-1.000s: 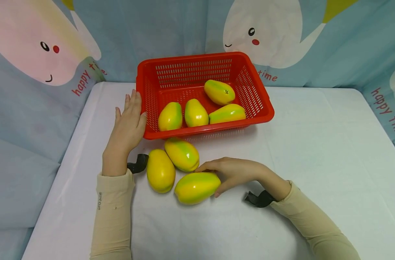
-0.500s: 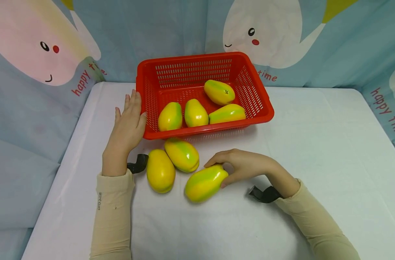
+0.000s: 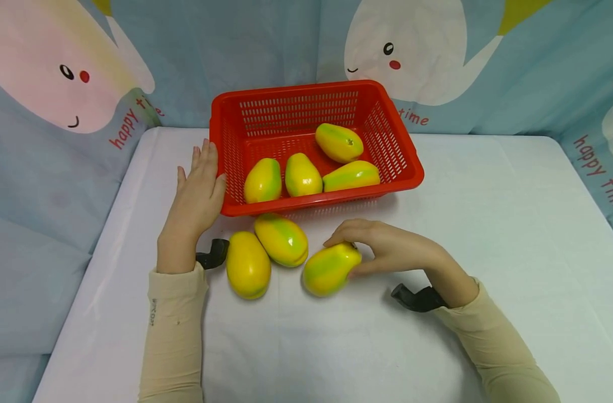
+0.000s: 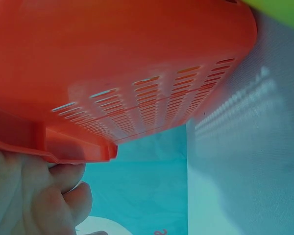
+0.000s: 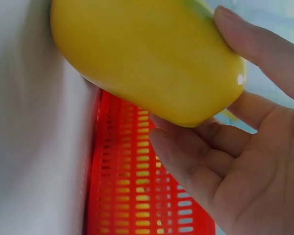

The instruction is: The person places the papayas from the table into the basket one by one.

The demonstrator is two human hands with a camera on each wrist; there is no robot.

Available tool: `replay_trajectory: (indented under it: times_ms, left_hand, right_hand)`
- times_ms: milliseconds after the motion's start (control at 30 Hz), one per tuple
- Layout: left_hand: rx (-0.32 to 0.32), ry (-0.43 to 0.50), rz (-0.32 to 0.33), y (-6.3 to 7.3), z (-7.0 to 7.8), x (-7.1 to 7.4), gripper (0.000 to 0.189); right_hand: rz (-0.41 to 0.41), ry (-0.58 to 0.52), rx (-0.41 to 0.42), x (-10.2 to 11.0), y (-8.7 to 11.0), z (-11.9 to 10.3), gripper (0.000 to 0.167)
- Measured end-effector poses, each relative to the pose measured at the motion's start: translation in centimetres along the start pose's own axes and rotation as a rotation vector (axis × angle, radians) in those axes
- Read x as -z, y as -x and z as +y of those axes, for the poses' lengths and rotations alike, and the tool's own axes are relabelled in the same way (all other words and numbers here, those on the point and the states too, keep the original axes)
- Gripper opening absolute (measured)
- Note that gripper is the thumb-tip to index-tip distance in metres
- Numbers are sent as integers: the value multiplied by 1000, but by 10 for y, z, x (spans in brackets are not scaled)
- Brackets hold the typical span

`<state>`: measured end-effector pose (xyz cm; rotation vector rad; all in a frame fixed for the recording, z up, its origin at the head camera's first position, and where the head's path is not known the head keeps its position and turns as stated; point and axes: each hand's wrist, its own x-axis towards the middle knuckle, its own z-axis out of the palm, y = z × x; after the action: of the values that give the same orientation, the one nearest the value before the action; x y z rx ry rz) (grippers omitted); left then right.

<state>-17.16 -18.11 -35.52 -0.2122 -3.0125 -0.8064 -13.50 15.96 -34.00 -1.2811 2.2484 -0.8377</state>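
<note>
My right hand (image 3: 387, 246) grips a yellow-green papaya (image 3: 331, 270) by its narrower end, in front of the red basket (image 3: 316, 200). In the right wrist view, the thumb lies on one side of this papaya (image 5: 147, 54) and the fingers on the other. Whether its far end touches the table is hard to tell. My left hand (image 3: 195, 193) rests with straight fingers along the basket's left side. The left wrist view shows its fingers against the basket rim (image 4: 78, 159). Two more papayas, one yellow (image 3: 248, 265) and one yellow-green (image 3: 282, 239), lie side by side before the basket.
Inside the basket lie several papayas, among them one at the back right (image 3: 339, 143) and one at the front left (image 3: 263, 180). White cloth covers the table (image 3: 497, 224). A blue printed curtain (image 3: 266, 45) hangs behind. Black wrist mounts (image 3: 418, 298) stick out below both hands.
My right hand has moved right and away from me with the papaya, drawing it apart from the other two and tilting it. The left hand and basket have stayed in place.
</note>
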Motion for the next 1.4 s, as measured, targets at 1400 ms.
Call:
replay_trajectory:
  times_ms: [1400]
  left_hand:
    - [0,10,1,1,1,0,61]
  right_hand:
    - [-34,-135,7,-28,-17,-2,68]
